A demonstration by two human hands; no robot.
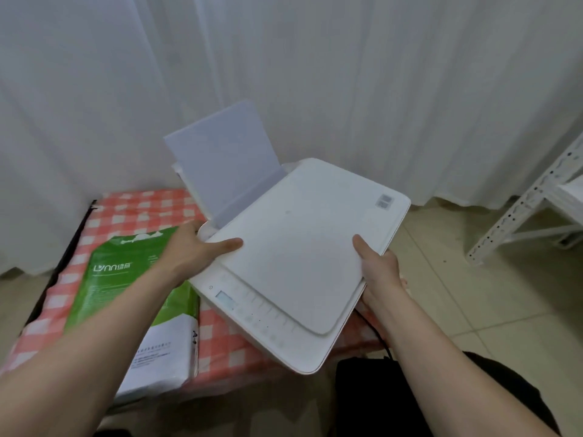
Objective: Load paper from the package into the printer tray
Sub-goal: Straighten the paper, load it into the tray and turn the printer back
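Observation:
A white printer (303, 247) sits at an angle on a table with a red-checked cloth (132, 209). White paper (224, 162) stands upright in its rear tray. My left hand (195, 247) grips the printer's left side, thumb on the lid. My right hand (378, 269) grips its right side, thumb on top and fingers under the edge. A green and white paper package (135, 298) lies on the cloth left of the printer, partly hidden by my left forearm.
White curtains (347, 74) hang behind the table. A white metal shelf frame (523, 209) stands at the right on the tiled floor (473, 294). A black cable (378, 335) runs from under the printer's near right corner. A dark bag (410, 398) lies below.

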